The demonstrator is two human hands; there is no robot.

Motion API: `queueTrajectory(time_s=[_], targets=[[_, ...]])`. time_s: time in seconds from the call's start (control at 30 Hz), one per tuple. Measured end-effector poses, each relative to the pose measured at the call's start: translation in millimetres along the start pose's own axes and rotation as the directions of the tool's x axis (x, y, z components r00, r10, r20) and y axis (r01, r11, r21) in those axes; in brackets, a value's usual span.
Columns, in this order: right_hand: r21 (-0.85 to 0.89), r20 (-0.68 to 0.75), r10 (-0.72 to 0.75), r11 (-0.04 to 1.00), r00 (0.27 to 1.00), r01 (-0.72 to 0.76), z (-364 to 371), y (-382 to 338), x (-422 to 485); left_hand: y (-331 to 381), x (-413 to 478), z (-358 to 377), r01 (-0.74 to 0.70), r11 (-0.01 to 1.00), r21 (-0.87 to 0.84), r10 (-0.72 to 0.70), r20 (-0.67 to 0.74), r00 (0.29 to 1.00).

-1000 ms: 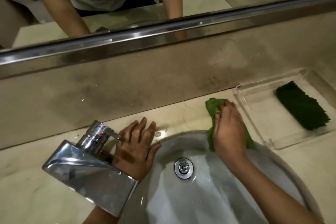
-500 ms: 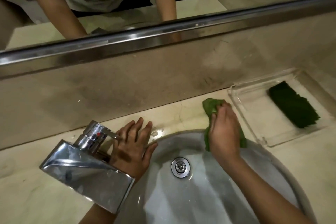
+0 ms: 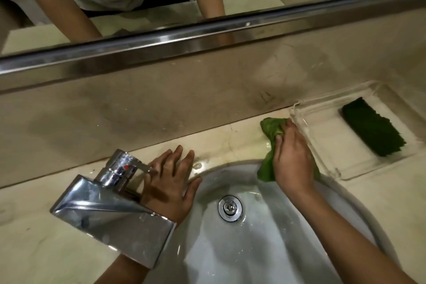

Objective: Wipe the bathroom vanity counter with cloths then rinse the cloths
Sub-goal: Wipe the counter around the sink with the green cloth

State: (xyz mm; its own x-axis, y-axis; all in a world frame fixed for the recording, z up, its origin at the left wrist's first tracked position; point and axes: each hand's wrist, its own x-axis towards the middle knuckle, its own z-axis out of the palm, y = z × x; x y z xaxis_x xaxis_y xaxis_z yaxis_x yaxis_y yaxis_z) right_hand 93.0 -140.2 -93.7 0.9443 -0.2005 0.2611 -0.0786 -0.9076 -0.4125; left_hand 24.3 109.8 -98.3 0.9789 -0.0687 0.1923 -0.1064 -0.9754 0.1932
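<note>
Faucet (image 3: 110, 205): no water seen running. Left hand (image 3: 169, 182): fingers released and spread flat on the counter (image 3: 230, 143), holding nothing. Right hand (image 3: 292, 157): fingers grasping the light green cloth (image 3: 270, 131), pressed on the counter at the sink (image 3: 253, 249) rim, just beside the clear tray (image 3: 322, 168). Dark green cloth (image 3: 373, 131): lying in the tray, apart from both hands. Assessment: wiping is under way, and rinsing appears not yet begun.
</note>
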Motion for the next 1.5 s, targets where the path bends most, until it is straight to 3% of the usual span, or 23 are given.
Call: queueTrajectory(time_s=[0.1,0.2,0.33,0.43,0.67,0.77,0.9,1.1,1.3,1.5], targets=[[-0.051,0.018,0.009,0.999,1.000,-0.008,7.1,-24.9,-11.1,0.9,-0.2,1.0,0.012,1.000,0.012,-0.012,0.003,1.000],[-0.116,0.115,-0.059,0.991,0.992,0.072,10.8,-40.8,-16.0,-1.8,0.3,2.0,0.008,1.000,0.006,-0.008,0.006,1.000],[-0.170,0.083,-0.198,0.963,0.977,0.209,-0.4,-32.2,-28.5,-4.8,-2.0,3.7,0.001,1.000,0.019,-0.001,-0.009,1.000],[-0.142,0.163,-0.282,0.942,0.946,0.305,1.5,-22.2,-36.3,-5.2,-0.7,5.2,-0.020,1.000,0.017,0.021,-0.033,0.999],[-0.118,0.147,-0.139,0.980,0.979,0.157,-6.0,-3.6,-31.1,-1.4,-2.5,2.8,-0.015,1.000,0.028,0.016,-0.060,0.998],[-0.156,0.129,-0.176,0.968,0.976,0.195,-14.9,3.6,-53.3,0.5,-1.0,0.2,-0.023,0.999,0.033,0.026,-0.081,0.996],[-0.074,0.147,-0.277,0.954,0.950,0.290,-12.2,-0.8,-30.4,0.6,-0.4,0.3,-0.035,0.998,0.057,0.039,-0.074,0.997],[-0.128,0.085,-0.126,0.982,0.988,0.136,-7.0,-0.4,-19.9,-0.8,-1.2,1.8,-0.056,0.998,0.028,0.059,-0.101,0.993],[0.042,0.131,-0.214,0.977,0.968,0.210,-16.9,10.0,-28.5,-0.9,0.7,1.5,-0.064,0.997,0.045,0.069,-0.124,0.990],[-0.103,0.019,-0.164,0.981,0.986,0.165,-5.7,2.3,-10.9,-0.8,0.8,3.0,-0.056,0.998,0.042,0.061,-0.125,0.990]])
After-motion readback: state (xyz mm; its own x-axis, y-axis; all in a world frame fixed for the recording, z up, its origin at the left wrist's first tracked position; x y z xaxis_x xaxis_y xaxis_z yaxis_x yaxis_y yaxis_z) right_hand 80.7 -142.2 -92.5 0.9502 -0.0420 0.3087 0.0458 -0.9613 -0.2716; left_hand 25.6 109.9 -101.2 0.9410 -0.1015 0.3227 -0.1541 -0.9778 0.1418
